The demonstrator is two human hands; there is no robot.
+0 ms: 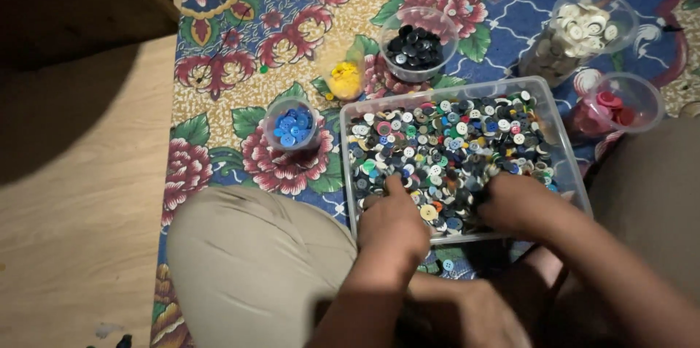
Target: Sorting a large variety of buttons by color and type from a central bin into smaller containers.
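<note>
Head view: both hands (452,220) dig, fingers curled, into mixed buttons (445,144).

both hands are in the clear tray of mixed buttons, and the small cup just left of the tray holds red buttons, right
Not quite. The head view shows the small cup left of the clear tray holding blue buttons, not red. Both the left hand and right hand are in the mixed buttons.

Dim warm indoor light, deep shadow over upper-left floor (65,100), foreground dark, soft overall blur
</note>
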